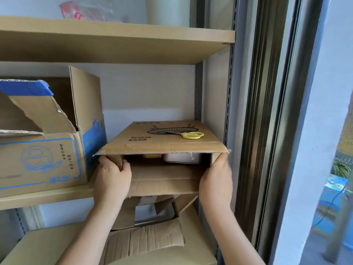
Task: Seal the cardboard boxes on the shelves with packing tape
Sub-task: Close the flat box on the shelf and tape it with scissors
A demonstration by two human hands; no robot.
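Observation:
A brown cardboard box (162, 142) lies on its side on the middle shelf (47, 197), its open end facing me. My left hand (112, 178) grips its left side flap. My right hand (215, 178) grips its right side flap. The lower flap (166, 180) hangs down over the shelf edge between my hands. Inside the box I see a yellow item and a white container (181, 158). Yellow-handled scissors (189, 135) rest on the upper face of the box. No packing tape is visible.
A larger open box with blue print (44, 159) stands to the left on the same shelf, flaps up. Below, an open box with loose flaps (152, 236) sits on the lower shelf. An upper shelf (114, 41) hangs overhead. A metal upright (229, 111) and window frame (267, 131) bound the right.

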